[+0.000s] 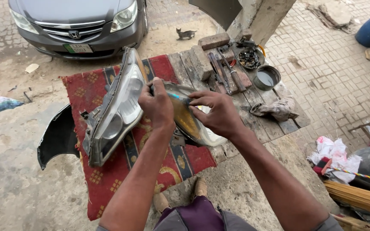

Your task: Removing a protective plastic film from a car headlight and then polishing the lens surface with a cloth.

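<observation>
A car headlight housing (114, 115) with a dark back shell stands tilted on a red patterned cloth (103, 179). My left hand (156, 105) grips the top edge of a yellowed clear headlight lens (189, 122) right beside the housing. My right hand (219, 113) holds the same lens from its right side, fingers curled over the rim. The lens leans apart from the housing, its lower end near the cloth.
A wooden bench (258, 115) carries a brick (213, 40), hand tools (225, 72), a round metal tin (266, 78) and a grey rag (275, 109). A grey car (80, 23) is parked behind, a kitten (186, 34) nearby. A black bumper piece (58, 137) lies at left.
</observation>
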